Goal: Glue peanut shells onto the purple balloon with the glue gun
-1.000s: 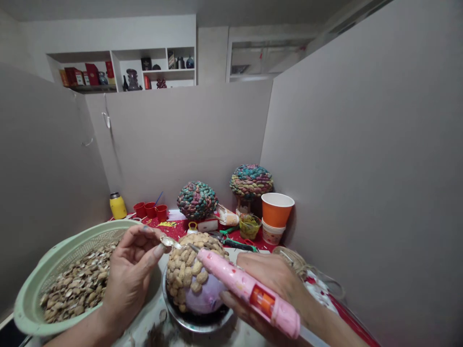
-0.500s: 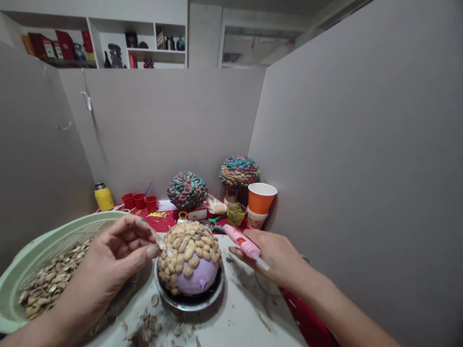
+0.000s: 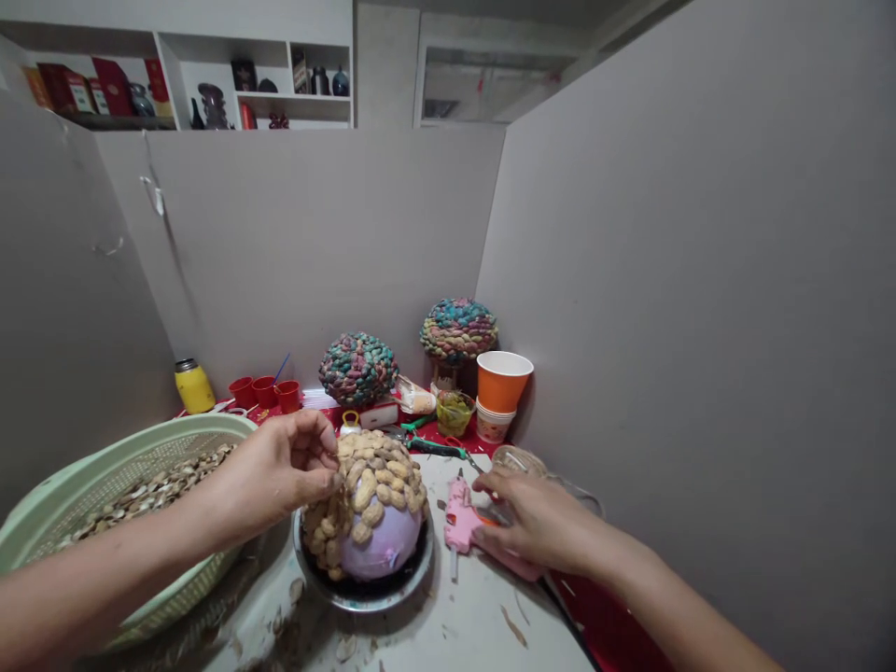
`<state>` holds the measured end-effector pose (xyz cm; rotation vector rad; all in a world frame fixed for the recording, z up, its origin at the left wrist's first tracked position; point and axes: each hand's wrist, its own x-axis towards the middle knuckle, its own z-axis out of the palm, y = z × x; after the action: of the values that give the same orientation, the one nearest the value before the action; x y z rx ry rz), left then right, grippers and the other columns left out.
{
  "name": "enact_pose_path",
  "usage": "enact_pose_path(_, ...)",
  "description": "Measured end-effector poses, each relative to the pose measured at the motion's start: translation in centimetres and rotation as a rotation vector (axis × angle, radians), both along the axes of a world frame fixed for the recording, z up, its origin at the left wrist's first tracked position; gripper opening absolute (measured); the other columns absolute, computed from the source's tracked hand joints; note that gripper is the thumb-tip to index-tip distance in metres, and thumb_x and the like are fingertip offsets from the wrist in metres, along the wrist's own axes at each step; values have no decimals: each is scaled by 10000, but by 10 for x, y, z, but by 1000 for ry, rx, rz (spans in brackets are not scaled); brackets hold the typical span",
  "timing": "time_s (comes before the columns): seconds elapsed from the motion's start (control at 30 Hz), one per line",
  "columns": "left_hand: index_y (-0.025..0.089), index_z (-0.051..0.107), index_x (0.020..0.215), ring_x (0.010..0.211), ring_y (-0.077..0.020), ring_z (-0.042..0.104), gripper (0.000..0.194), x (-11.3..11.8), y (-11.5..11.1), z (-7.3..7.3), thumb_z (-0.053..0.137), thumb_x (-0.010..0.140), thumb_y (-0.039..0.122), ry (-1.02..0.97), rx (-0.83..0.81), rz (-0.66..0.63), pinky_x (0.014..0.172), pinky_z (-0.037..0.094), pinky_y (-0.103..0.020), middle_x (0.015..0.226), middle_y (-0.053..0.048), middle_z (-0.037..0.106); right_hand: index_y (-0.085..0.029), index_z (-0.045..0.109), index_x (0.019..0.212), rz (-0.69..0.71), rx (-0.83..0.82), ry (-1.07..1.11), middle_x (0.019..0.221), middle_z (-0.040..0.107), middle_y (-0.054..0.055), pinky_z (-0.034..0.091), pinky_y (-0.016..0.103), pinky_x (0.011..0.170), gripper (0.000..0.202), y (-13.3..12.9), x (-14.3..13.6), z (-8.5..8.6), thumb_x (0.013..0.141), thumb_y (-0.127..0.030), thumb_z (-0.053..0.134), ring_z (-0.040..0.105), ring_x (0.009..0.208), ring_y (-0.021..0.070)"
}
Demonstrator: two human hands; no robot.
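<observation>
We are listing: left hand [image 3: 294, 465], curling nearly closed at the peanut-covered ball [image 3: 385, 509], contents unclear to us; right hand [image 3: 542, 518], resting half-spread over the pink glue gun [image 3: 460, 523].

One glue gun [image 3: 459, 525], three red cups [image 3: 264, 393]

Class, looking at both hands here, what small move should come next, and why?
Probably the right hand should leave the glue gun: the gun lies on the board, the fingers over it loosely spread, while the left hand is at the ball.
</observation>
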<state>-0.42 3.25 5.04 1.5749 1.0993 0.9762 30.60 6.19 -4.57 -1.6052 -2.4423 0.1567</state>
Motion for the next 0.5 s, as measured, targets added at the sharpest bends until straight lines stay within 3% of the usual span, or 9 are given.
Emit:
enact_pose_path(0.13,192,571,688,541,-127,535,145,4,8,2,646,589,118,163,31,-38,512,430,-227,606,26,588,-175,665,1037,29,109,187,1009,694,94,473,325,726,278,2,-8,23,905,-401,570,642,893,249)
enact_pose_path(0.33,189,586,677,532,-129,511,108,12,18,5,621,593,131,337,19,-52,500,406,-220,582,36,574,-176,665,908,158,233,559,922,688,51,479,306,769,176,8,-45,41,915,-318,561,638,861,200)
enact_pose_path(0.5,189,621,637,535,-146,523,65,18,20,9,620,588,146,432,19,-48,488,399,-219,568,23,596,-167,649,837,247,256,640,883,680,56,471,314,770,126,12,-68,50,901,-240,569,626,849,201)
